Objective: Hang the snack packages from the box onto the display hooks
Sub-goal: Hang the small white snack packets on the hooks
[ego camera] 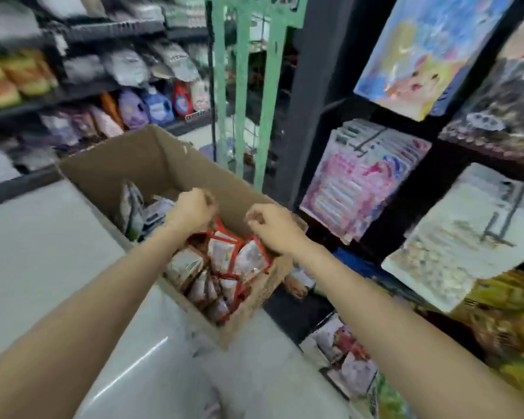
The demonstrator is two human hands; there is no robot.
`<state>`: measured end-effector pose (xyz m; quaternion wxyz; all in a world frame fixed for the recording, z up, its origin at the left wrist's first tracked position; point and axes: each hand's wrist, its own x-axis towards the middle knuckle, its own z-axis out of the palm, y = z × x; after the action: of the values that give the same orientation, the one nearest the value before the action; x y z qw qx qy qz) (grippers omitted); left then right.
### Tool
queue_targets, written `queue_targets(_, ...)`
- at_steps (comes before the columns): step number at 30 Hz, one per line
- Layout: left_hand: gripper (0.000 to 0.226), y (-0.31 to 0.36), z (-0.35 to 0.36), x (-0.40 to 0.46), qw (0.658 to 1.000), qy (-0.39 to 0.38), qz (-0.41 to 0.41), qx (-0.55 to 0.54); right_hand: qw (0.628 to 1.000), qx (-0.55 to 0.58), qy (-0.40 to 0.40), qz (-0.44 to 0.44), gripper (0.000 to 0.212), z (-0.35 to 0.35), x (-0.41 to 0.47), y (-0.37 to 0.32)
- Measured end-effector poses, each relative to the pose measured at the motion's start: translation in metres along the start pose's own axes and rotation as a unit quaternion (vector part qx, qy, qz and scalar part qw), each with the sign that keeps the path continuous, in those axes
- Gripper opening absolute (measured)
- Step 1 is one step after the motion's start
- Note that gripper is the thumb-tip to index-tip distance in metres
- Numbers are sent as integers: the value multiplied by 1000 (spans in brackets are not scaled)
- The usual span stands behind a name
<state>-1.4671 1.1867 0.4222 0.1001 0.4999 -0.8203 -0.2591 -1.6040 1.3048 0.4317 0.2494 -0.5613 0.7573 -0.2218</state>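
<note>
green rack [242, 86], bg shelves w/ pouches [152, 107], floor [43, 252]

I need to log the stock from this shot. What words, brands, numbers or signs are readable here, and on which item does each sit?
None can be read; the whole picture is motion-blurred.
Red-edged snack packages in the cardboard box: print present, blurred.
Pink hanging packs on the display rack: header marks too blurred.
Colourful bag above them: picture only, no legible text.
Shelf pouches at left: labels too small and blurred.
</note>
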Motion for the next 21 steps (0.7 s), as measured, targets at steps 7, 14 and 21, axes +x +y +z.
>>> queue_targets(7,38,-131,20,90,981,-136,-86,110,993,-31,-96,57,32,119,129,-24)
queue_targets(14,48,-161,51,147,964,-185,-74,177,972,-113,-188,86,74,187,204,5)
queue_targets(21,67,-188,64,160,929,-189,-139,285,950,-171,-247,82,57,194,225,18)
